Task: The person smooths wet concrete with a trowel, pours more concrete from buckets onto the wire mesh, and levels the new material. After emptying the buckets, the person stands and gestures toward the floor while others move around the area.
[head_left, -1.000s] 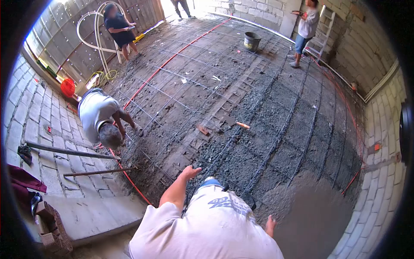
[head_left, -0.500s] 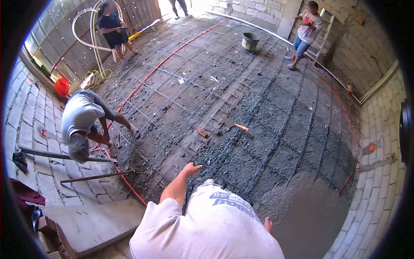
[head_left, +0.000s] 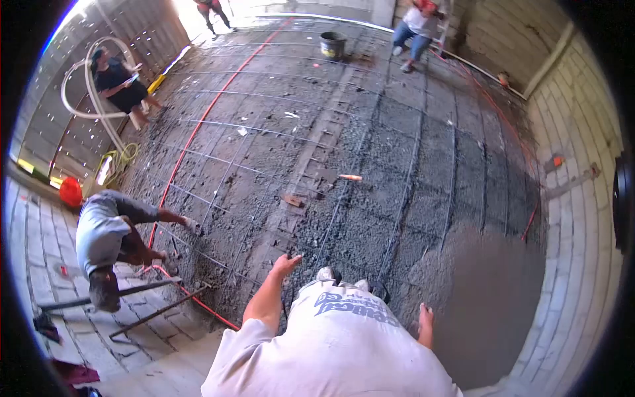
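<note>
My left hand (head_left: pixel 286 265) is held out over the gravel at the left of my shirt, fingers partly extended, holding nothing visible. On the other side, my right hand (head_left: pixel 426 316) is raised beside the smooth wet concrete (head_left: pixel 489 304), its fingers apart and nothing seen in it. Ahead lie a wooden float (head_left: pixel 293 200) and a trowel with an orange-tan handle (head_left: pixel 350 177), both untouched. Dark wet gravel mix (head_left: pixel 377 218) with rebar across it spreads in front of my feet.
At the left a person (head_left: pixel 106 231) bends near metal bars (head_left: pixel 155 311). Other people stand at the back left, back and back right. A bucket (head_left: pixel 333 46) stands far ahead. A red hose (head_left: pixel 218 99) crosses the rebar grid. Block walls (head_left: pixel 572 218) flank the floor.
My right hand has come further into view, raised beside the wet concrete. The view has shifted, so the tools and bucket appear further left. The bending person's head is lower in view.
</note>
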A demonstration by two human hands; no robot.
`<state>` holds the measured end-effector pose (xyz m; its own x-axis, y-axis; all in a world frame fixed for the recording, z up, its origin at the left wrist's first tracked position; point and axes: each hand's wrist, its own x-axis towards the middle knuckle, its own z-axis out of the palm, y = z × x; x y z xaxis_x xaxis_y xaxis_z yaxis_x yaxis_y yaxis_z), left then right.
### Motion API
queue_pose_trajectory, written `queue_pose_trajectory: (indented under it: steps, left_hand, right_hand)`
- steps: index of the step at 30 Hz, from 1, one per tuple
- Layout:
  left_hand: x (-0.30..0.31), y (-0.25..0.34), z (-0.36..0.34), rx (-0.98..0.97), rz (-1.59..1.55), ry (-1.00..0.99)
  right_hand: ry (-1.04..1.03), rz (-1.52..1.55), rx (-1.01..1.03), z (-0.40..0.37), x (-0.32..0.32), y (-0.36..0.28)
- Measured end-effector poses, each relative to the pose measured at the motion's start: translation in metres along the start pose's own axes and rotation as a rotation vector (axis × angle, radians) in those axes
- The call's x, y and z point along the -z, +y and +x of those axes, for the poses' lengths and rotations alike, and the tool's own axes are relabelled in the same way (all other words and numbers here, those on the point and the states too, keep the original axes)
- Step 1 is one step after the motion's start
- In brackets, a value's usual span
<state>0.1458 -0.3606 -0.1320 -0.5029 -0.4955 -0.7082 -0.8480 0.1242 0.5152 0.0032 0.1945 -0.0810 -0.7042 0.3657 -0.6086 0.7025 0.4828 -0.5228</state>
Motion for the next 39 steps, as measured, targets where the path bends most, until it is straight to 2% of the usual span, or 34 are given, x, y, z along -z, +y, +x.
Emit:
queue_pose_trajectory:
  steps: [2, 5, 6, 7, 9, 11, 12, 15, 17, 18, 19, 21, 23, 24, 25, 27, 29, 31, 33, 35, 36, 37, 39]
  left_hand:
    - [-0.007, -0.030, 0.018, 0.023, 0.031, -0.009]
    - [-0.003, -0.024, 0.016, 0.043, 0.060, -0.046]
    - [-0.002, -0.030, 0.014, 0.020, -0.034, -0.039]
    - [-0.002, -0.032, 0.015, -0.002, -0.131, -0.029]
    - [0.008, -0.013, 0.003, -0.014, -0.113, -0.040]
    - [0.019, 0.020, -0.020, -0.177, -0.134, 0.045]
    - [0.020, 0.030, -0.022, -0.179, -0.077, 0.096]
    - [0.025, 0.050, -0.010, -0.256, -0.076, 0.029]
    - [0.034, 0.086, -0.028, -0.300, -0.085, -0.034]
    - [0.035, 0.099, -0.034, -0.397, -0.111, -0.034]
    - [0.035, 0.112, -0.037, -0.496, -0.139, -0.032]
    - [0.035, 0.132, -0.042, -0.483, -0.074, -0.074]
    - [0.030, 0.149, -0.051, -0.657, -0.181, -0.127]
    - [0.031, 0.160, -0.063, -0.756, -0.048, -0.029]
    - [0.039, 0.181, -0.089, -0.753, 0.067, -0.007]
    - [0.051, 0.211, -0.129, -0.808, 0.137, -0.041]
    - [0.058, 0.219, -0.140, -0.795, 0.100, -0.087]
    - [0.066, 0.220, -0.139, -0.976, 0.041, -0.071]
    - [0.091, 0.239, -0.164, -0.931, 0.112, -0.069]
    - [0.113, 0.254, -0.182, -0.903, -0.005, -0.125]
    - [0.121, 0.260, -0.186, -0.929, -0.165, -0.207]
    - [0.126, 0.260, -0.185, -0.829, -0.409, -0.343]
    - [0.131, 0.261, -0.155, -0.912, -0.783, -0.607]
  right_hand:
    - [-0.165, 0.067, -0.113, -0.003, 0.000, 0.001]
    - [-0.160, 0.010, -0.114, 0.001, -0.005, 0.021]
    - [-0.145, 0.025, -0.130, -0.009, -0.006, 0.016]
    - [-0.079, 0.022, -0.104, -0.016, -0.008, 0.009]
    - [0.001, 0.033, -0.084, -0.018, -0.013, -0.001]
    - [-0.027, 0.012, 0.101, 0.007, -0.019, 0.012]
    - [-0.022, 0.005, 0.191, 0.005, -0.019, 0.004]
    - [0.047, -0.141, 0.481, -0.030, -0.023, -0.069]
    - [-0.006, -0.156, 0.515, -0.043, -0.026, -0.105]
    - [0.002, -0.149, 0.510, -0.051, -0.029, -0.119]
    - [-0.048, -0.119, 0.580, -0.057, -0.033, -0.133]
    - [-0.131, -0.133, 0.676, -0.087, -0.031, -0.174]
    - [-0.118, -0.203, 0.817, -0.100, -0.035, -0.192]
    - [-0.133, -0.208, 0.853, -0.115, -0.034, -0.205]
    - [-0.149, -0.214, 0.890, -0.131, -0.031, -0.218]
    - [-0.154, -0.243, 0.932, -0.145, -0.027, -0.231]
    - [-0.214, -0.183, 1.027, -0.159, -0.019, -0.242]
    - [-0.222, -0.211, 1.044, -0.169, 0.000, -0.256]
    - [-0.212, -0.072, 1.127, -0.184, 0.025, -0.273]
    - [-0.308, 0.104, 1.036, -0.201, 0.060, -0.283]
    - [-0.358, 0.260, 1.037, -0.202, 0.074, -0.286]
    - [-0.354, 0.261, 1.036, -0.192, 0.084, -0.284]
    - [-0.860, 0.894, 0.952, -0.167, 0.098, -0.279]
